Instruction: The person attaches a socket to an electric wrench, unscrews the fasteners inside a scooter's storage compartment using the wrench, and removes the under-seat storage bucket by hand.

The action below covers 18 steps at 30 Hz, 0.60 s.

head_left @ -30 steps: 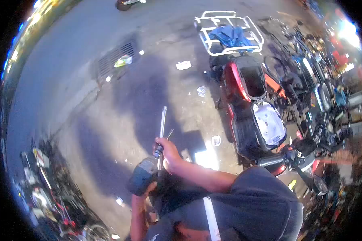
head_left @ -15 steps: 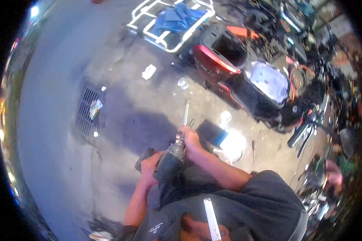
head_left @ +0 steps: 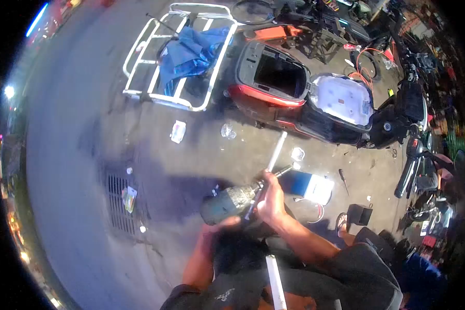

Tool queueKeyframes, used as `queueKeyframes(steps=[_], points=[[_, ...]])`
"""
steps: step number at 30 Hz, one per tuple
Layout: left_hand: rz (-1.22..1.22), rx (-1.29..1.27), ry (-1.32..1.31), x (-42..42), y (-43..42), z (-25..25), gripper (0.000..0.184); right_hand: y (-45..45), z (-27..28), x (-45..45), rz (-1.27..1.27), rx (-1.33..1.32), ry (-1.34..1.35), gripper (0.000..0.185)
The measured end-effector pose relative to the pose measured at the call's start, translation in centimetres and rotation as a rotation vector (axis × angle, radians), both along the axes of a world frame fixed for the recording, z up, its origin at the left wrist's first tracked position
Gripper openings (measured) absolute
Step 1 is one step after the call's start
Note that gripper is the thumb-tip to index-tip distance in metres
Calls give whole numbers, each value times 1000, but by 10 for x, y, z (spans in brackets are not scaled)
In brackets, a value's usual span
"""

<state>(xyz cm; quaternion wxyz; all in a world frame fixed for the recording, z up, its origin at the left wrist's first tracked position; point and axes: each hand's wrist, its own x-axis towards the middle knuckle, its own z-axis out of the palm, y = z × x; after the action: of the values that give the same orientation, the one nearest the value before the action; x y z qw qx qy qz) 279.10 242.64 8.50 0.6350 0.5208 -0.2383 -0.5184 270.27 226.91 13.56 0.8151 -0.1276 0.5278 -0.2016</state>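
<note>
- Drill [head_left: 227, 204]: person's side of scooter [head_left: 289, 111], apart from it.
- Right hand [head_left: 272, 200]: closed round pale rod [head_left: 277, 151], by drill's front; some fingers hidden.
- Left hand [head_left: 223, 225]: at drill's rear, mostly hidden; cannot tell how far closed.

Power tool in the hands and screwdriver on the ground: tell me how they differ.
The power tool is held up; the screwdriver lies on the ground. The power tool has a thick, greyish body; the screwdriver is slim and dark. The power tool's narrow end points away from the wearer, while the screwdriver's thin shaft points back toward them. Both taper toward one end.
</note>
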Motion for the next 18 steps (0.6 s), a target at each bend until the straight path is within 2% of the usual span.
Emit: queueKeyframes(steps=[1, 2, 4, 6, 7, 11, 12, 15, 17, 18], points=[[-50, -15, 26, 13, -14, 7, 60, -3, -3, 8, -28, -46, -1, 24], [-57, -29, 281, 24, -27, 25, 61, -9, -15, 12, 0, -98, -24, 30], [-118, -2, 184, 47, -29, 4, 61, -9, -32, 20, -42, -173, -80, 40], [-149, 39, 229, 69, -33, -35, 65, -4, -40, 27, -145, -174, -99, 51], [-159, 67, 259, 78, -30, -58, 66, 1, -55, 27, -249, -85, -146, 44], [-229, 154, 327, 108, -16, -100, 74, 7, -97, 21, -417, 7, -62, 44], [-224, 172, 332, 116, -16, -109, 73, 3, -126, 18, -470, 47, -30, 44], [-156, 288, 299, 127, -10, -144, 68, -10, -254, -4, -361, 76, 214, 19], [-173, 211, 331, 121, -25, -171, 66, -31, -349, -20, -271, 65, 359, 15], [-218, 262, 284, 122, -16, -195, 64, -31, -387, -30, -230, 73, 432, 13]])
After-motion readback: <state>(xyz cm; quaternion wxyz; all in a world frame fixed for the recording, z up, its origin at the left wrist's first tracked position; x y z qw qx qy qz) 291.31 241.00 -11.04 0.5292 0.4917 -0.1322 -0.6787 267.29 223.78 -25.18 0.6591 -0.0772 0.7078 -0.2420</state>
